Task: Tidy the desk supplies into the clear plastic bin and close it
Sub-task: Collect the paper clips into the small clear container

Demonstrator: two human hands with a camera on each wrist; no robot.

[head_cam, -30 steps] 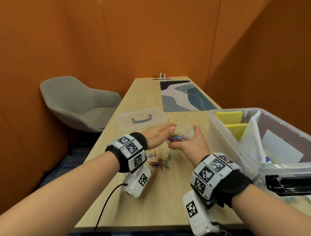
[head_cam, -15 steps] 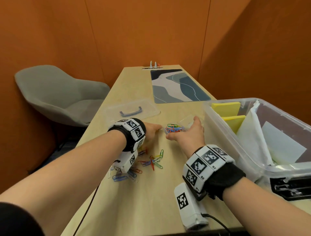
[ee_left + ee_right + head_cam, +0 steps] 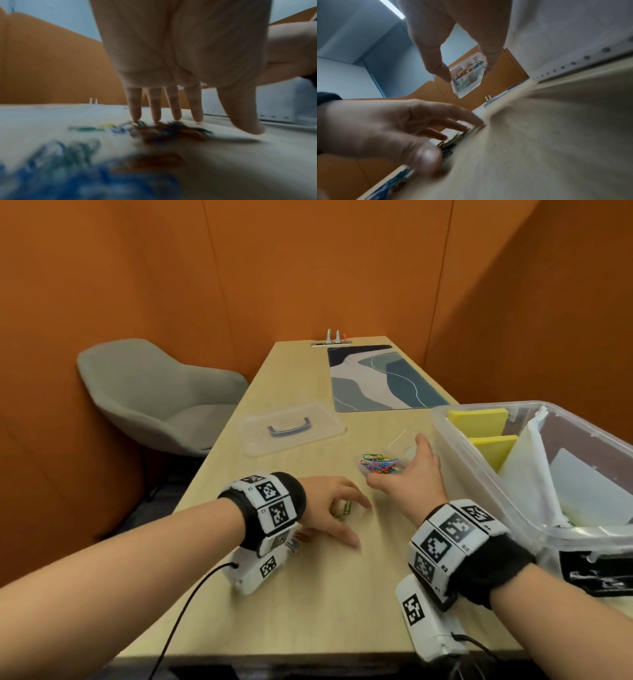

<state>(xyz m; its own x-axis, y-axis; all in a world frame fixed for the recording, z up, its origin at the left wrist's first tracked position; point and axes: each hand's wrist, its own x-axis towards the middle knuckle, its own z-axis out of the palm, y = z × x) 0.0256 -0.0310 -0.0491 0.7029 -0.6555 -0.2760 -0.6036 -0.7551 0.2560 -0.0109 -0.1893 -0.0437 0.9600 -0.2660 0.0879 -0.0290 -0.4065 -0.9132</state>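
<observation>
My right hand [image 3: 406, 463] pinches a small clear box of coloured paper clips [image 3: 380, 464] between thumb and fingers, just above the desk beside the clear plastic bin [image 3: 486, 474]. The right wrist view shows the small box [image 3: 467, 77] tilted in that right hand [image 3: 465, 70]. My left hand [image 3: 342, 513] lies nearer to me, its fingertips [image 3: 155, 116] down on loose paper clips [image 3: 171, 131] scattered over the desk. A green clip [image 3: 346, 508] shows between its fingers. More clips [image 3: 298, 539] lie half hidden under the left wrist. The open bin holds yellow pads [image 3: 479, 419] and white papers [image 3: 534, 467].
The bin's clear lid [image 3: 318, 419] with a dark handle lies flat on the desk behind my left hand. A patterned desk mat [image 3: 383, 378] covers the far end. A grey chair [image 3: 154, 398] stands left of the desk. Orange walls close in on both sides.
My left hand has drawn back from the small box toward me and come down on the loose clips. My right hand still holds the box in about the same place.
</observation>
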